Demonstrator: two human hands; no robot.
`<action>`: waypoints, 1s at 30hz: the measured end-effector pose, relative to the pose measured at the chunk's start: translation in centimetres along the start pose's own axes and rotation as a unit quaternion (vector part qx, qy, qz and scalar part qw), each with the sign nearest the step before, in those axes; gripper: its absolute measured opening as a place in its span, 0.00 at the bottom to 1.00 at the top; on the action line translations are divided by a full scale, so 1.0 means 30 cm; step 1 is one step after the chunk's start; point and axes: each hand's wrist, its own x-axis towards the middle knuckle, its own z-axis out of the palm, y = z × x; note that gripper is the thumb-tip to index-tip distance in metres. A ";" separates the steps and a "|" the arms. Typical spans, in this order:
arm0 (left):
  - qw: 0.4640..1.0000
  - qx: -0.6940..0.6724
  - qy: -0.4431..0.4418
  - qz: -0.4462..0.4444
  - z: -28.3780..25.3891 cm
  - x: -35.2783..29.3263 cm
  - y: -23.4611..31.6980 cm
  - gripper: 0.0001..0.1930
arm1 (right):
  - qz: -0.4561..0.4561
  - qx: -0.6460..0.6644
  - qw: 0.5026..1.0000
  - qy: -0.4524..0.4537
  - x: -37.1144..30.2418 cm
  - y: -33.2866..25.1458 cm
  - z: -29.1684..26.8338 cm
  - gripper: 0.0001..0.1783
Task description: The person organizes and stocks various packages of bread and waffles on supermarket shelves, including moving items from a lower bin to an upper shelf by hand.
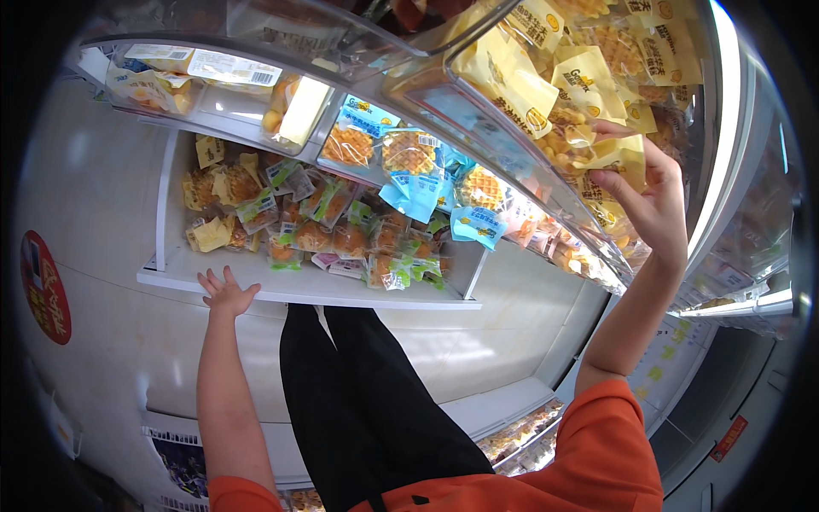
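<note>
My right hand (pixel 655 203) is raised to a clear display bin (pixel 520 141) at the upper right. Its thumb and fingers close on a small yellow snack packet (pixel 623 159), among several like packets with waffle-like biscuits. My left hand (pixel 226 295) has its fingers spread and holds nothing. It is at the front edge of a pulled-out white drawer (pixel 375 299), near the left corner; whether it touches the edge I cannot tell. In the drawer lie packets of round brown buns (pixel 350 239) in clear wrappers with green print, and yellow packets (pixel 223 186) at the left.
Blue waffle packets (pixel 412 166) stand in the shelf bin above the drawer. To their left a bin holds wrapped goods (pixel 158 90). A bright shelf light strip (pixel 725 111) runs down the right side. Pale floor tiles (pixel 461 333) show below, with a red oval sticker (pixel 46 288) at far left.
</note>
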 end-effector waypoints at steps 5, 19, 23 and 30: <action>1.000 0.009 -0.008 -0.003 -0.027 -0.012 0.018 0.53 | 0.026 -0.108 0.993 -0.048 0.099 -0.042 0.061 0.16; 1.000 -0.008 -0.006 0.004 -0.033 -0.027 0.017 0.52 | 0.085 0.146 0.984 0.056 0.022 0.059 0.141 0.19; 1.000 -0.016 0.009 0.015 -0.026 -0.025 0.013 0.51 | 0.068 0.066 0.988 0.125 0.023 0.036 0.202 0.22; 0.999 -0.019 0.008 0.026 -0.001 0.000 -0.011 0.52 | -0.017 -0.041 0.963 0.265 0.005 0.089 0.266 0.20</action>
